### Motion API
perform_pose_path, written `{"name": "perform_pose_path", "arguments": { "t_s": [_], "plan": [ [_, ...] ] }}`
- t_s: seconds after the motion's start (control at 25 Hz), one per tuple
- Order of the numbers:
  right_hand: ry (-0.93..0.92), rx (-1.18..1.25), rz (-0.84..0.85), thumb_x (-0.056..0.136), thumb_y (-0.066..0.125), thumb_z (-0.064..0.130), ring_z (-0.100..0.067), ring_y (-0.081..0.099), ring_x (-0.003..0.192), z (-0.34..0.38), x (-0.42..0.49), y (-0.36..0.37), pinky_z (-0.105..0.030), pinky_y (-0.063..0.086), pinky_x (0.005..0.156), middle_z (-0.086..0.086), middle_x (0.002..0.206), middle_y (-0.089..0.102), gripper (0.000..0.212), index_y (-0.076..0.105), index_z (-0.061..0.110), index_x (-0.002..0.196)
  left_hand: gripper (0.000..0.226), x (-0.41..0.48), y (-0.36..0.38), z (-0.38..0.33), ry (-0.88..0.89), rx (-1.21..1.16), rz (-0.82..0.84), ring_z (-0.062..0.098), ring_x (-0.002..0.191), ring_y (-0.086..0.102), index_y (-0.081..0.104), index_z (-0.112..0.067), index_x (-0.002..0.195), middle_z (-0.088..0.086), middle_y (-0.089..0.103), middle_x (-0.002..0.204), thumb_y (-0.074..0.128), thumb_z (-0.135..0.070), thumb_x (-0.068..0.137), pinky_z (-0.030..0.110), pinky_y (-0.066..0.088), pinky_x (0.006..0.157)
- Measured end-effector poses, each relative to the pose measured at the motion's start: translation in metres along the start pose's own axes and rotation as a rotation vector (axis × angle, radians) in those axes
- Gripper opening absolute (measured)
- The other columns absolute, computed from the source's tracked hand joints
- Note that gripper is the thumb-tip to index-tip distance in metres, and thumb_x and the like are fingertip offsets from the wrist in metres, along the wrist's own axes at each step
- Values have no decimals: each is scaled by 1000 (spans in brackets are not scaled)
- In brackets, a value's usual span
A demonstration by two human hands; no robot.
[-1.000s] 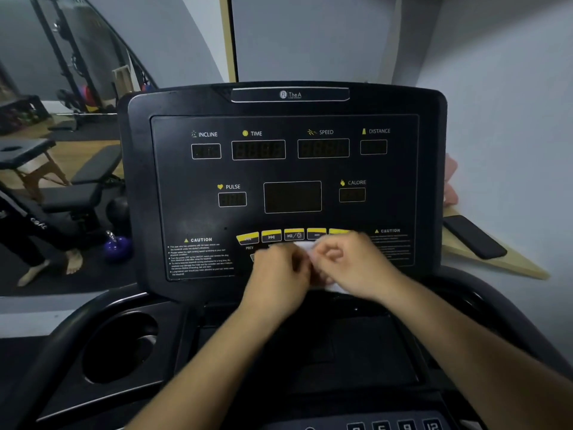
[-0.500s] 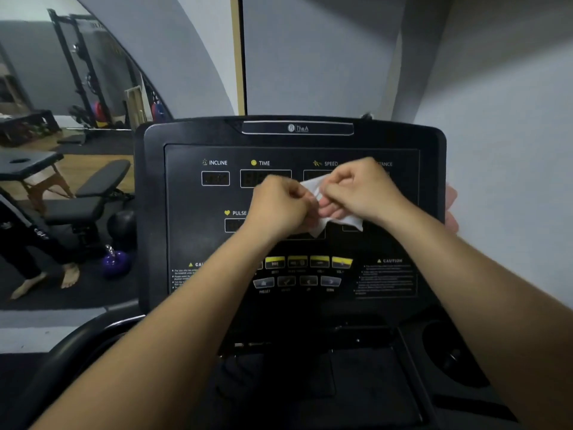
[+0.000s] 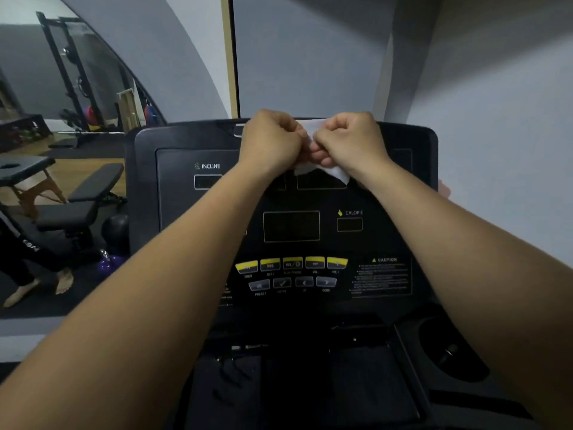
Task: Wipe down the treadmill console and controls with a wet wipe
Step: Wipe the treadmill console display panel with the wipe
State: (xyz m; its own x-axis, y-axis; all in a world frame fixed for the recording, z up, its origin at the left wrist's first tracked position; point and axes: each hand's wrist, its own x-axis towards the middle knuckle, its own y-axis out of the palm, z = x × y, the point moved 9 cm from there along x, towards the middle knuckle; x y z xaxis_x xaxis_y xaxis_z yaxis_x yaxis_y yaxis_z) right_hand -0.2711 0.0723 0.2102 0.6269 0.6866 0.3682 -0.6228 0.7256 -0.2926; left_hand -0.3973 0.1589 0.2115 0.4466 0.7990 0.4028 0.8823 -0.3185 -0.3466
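The black treadmill console fills the middle of the view, with dark displays and labels such as INCLINE and CALORIE. Below them sit a row of yellow buttons and a row of grey buttons. A white wet wipe is stretched between my two fists at the console's top edge. My left hand and my right hand both grip it, knuckles towards me, hiding the upper displays.
A cup holder is sunk into the tray at the lower right. A grey wall stands close on the right. On the left a mirror shows a weight bench, a rack and a person's bare feet.
Both hands have risen with the wipe from the button rows up to the console's top edge. The view has tilted upward too.
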Motion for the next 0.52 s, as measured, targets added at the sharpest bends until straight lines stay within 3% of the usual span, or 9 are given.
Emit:
{"name": "perform_pose_path", "arguments": {
  "t_s": [0.12,0.2,0.28,0.4,0.52],
  "plan": [
    [56,76,121,88,61,1,-14,68,60,-29,-30,7,-25,58,58,-11,74,72,6,66,-2,88,15,-19,5,21,26,75,19,20,62,73,74,-16,67,5,73,64,67,-16,80,42,62,65],
    [123,125,206,90,62,1,-18,70,66,-55,-56,12,-27,59,64,-15,79,73,8,65,-6,94,15,-49,12,39,37,150,42,16,62,72,74,-15,68,2,73,63,67,-14,81,34,61,66],
    [185,111,283,90,63,2,-23,72,70,-84,-84,16,-32,60,68,-21,82,73,8,66,-5,94,14,-89,24,61,52,245,90,13,65,71,75,-17,69,1,73,66,68,-16,82,27,57,65],
    [261,34,428,92,65,8,-27,74,74,-119,-127,25,-38,61,71,-19,80,74,9,68,0,87,13,-143,47,95,46,268,211,11,68,69,77,-20,75,0,72,68,67,-19,84,28,54,66],
    [291,-61,441,91,66,10,-28,75,72,-137,-150,27,-39,62,69,-16,74,74,16,68,-4,84,15,-172,61,114,14,273,270,7,68,66,77,-21,77,-5,72,68,66,-19,87,26,53,68]
  ]
}}
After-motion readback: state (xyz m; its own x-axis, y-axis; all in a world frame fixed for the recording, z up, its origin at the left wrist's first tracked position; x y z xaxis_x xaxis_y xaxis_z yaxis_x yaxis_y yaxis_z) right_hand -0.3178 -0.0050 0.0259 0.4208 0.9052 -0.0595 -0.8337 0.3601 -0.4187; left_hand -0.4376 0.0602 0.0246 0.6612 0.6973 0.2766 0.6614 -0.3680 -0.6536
